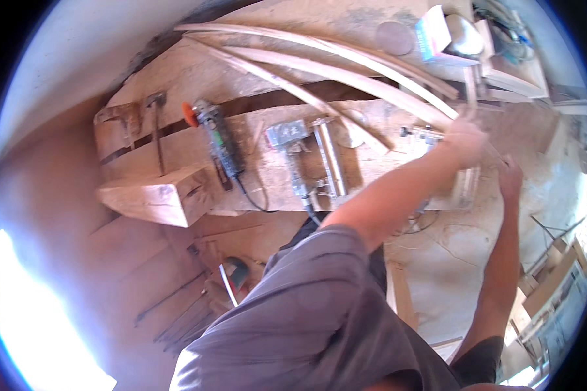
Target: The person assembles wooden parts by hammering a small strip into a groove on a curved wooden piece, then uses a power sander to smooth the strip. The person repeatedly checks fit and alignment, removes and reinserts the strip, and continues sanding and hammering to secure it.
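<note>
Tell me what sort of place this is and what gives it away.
Probably a woodworking shop: a rough bench bears long wood strips and a corded power tool with an orange disc.

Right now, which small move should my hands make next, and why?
Perhaps steady the left hand first: it looks blurred beside the ends of the pale wooden strips, and a thin piece, too unclear to identify, seems to stretch from it toward the right hand.
</note>
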Available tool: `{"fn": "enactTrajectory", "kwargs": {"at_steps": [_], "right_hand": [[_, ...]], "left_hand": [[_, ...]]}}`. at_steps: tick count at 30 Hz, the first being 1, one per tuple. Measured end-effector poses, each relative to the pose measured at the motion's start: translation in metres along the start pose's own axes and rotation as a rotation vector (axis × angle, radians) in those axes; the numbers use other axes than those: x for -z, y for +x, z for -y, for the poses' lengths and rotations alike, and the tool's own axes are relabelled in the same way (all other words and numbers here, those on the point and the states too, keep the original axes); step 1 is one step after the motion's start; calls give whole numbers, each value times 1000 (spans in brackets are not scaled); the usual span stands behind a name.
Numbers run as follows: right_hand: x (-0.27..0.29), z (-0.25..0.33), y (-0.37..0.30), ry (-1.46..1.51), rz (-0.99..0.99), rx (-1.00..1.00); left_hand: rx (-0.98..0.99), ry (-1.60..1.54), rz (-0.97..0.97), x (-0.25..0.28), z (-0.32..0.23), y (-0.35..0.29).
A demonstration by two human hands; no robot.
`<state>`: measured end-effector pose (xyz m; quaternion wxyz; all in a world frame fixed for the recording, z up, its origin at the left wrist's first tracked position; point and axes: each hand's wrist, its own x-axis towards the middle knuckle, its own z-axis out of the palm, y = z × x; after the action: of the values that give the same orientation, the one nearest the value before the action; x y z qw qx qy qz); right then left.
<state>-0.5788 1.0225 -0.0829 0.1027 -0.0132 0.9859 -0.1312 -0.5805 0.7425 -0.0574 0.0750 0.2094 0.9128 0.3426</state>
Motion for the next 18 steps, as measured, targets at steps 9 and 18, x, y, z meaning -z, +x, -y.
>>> {"fn": "enactTrajectory", "kwargs": {"at_steps": [9, 18], "right_hand": [[101, 72, -46, -1, -655, 365], [96, 72, -166, 480, -304, -5]], "left_hand": [[172, -42, -752, 87, -19, -114], [760, -1585, -825, 108, -38, -180]]}}
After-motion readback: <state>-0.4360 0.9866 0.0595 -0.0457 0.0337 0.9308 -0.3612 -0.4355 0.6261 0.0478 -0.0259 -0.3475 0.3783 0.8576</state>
